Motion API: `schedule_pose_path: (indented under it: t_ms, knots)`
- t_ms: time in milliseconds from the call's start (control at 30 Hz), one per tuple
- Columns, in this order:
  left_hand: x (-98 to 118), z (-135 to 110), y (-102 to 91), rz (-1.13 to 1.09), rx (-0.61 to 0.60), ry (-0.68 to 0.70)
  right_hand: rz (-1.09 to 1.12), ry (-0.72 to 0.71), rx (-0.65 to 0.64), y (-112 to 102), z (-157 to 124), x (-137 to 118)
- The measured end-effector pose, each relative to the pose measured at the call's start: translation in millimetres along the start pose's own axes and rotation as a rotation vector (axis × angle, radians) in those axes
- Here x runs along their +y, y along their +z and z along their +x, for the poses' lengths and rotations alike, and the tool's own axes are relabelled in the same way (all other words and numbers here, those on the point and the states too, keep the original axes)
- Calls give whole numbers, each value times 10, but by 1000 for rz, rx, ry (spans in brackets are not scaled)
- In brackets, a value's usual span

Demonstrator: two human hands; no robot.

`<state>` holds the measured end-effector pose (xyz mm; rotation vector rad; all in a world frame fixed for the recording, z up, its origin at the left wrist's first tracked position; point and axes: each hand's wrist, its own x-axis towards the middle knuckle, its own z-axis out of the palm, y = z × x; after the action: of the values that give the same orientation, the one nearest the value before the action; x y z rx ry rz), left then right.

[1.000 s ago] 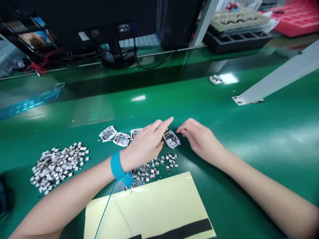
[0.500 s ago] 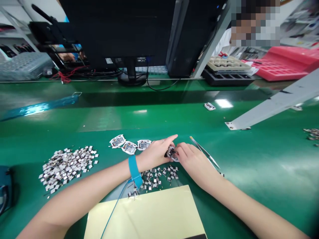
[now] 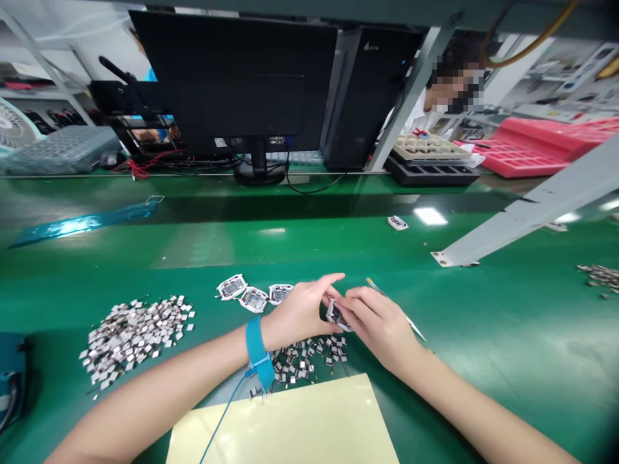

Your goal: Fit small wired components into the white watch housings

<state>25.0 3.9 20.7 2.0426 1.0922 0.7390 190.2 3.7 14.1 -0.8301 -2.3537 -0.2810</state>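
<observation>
Holding a white-framed circuit unit (image 3: 336, 314) just beyond scattered tiny parts (image 3: 304, 366), the left hand (image 3: 300, 308) curls around it while the right hand (image 3: 382, 323), fingers bunched, touches its right side, grip unclear.

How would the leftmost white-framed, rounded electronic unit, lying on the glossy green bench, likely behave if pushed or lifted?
The leftmost unit would probably slide rather than roll, since it lies flat on the glossy bench. It looks rigid, with a firm outline, so it likely won't flop when lifted. The exposed circuitry suggests it may be fragile if pressed there.
</observation>
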Motion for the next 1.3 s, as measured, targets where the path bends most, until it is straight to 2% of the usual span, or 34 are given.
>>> schedule_pose_path:
  t_ms: [167, 300, 400, 600, 700, 967, 1167, 1300]
  knots:
    - [59, -41, 34, 23, 90, -30, 27, 16, 29, -30, -18, -9]
    - [104, -75, 68, 60, 147, -44, -40, 2, 40, -79, -17, -40]
    - [144, -91, 61, 58, 173, -51, -29, 54, 73, -101, 18, -57]
    - [192, -111, 22, -120, 229, -36, 368, 303, 109, -44, 72, -13]
    - [187, -118, 33, -221, 238, -32, 434, 334, 105, -7, 69, 12]
    - [148, -113, 86, -289, 296, -79, 378, 217, 101, -8, 21, 56]
    - [105, -121, 114, -310, 270, -86, 206, 75, -107, -116, 47, 98]
    - [93, -132, 129, -376, 222, -97, 145, 31, -112, -151, 41, 122]
